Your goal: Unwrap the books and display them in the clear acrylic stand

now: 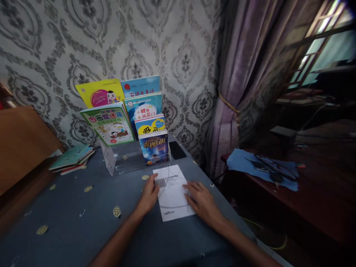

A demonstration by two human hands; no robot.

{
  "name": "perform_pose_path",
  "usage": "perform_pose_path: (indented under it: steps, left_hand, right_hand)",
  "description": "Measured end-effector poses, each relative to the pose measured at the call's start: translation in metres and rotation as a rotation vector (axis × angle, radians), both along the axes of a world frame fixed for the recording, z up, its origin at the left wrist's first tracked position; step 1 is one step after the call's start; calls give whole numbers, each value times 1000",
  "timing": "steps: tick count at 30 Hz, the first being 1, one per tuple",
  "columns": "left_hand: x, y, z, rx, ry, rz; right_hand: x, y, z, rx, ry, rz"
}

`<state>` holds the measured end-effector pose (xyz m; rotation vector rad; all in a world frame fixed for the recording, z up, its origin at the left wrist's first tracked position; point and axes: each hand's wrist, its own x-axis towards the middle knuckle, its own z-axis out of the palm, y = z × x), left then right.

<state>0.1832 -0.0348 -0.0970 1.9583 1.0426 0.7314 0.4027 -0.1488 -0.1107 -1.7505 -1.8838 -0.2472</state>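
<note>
A white paper sheet or thin booklet with printed text and faint curved lines lies flat on the table in front of me. At its left edge is my left hand, fingers slightly bent and apart, touching the edge. My right hand rests on the right edge, its fingers spread and loosely stretched over the paper. Neither hand grips the paper. Just behind it stands a dark blue book at the front of a clear plastic stand.
The stand holds a green picture book, a yellow book and several blue ones. A black phone-like slab lies beside it. Thin books are stacked left, near a brown box. A blue cloth is at right.
</note>
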Motion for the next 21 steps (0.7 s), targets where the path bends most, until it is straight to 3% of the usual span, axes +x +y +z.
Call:
perform_pose_path:
  steps: [3, 6, 8, 12, 15, 19, 21]
  left_hand:
    - [5, 12, 9, -245, -214, 119]
    - [4, 19, 17, -485, -406, 317]
    - [2, 20, 18, -591, -495, 366]
    - [-2, 11, 12, -758, -549, 124]
    - [-1, 1, 14, -772, -551, -29]
    - [-3, -4, 41, -642, -546, -108]
    - [-7, -4, 62, -510, -540, -143]
  right_hand:
    - [0, -1, -3, 23, 27, -10]
    - [-1, -1, 0, -39, 73, -5]
    - [-2, -2, 4, -88, 116, -6]
    - [-3, -3, 4, -128, 244, 59]
    - [2, -1, -2, -113, 394, 97]
    - [10, 13, 3, -147, 723, 59]
    - [10, 22, 20, -179, 898, 157]
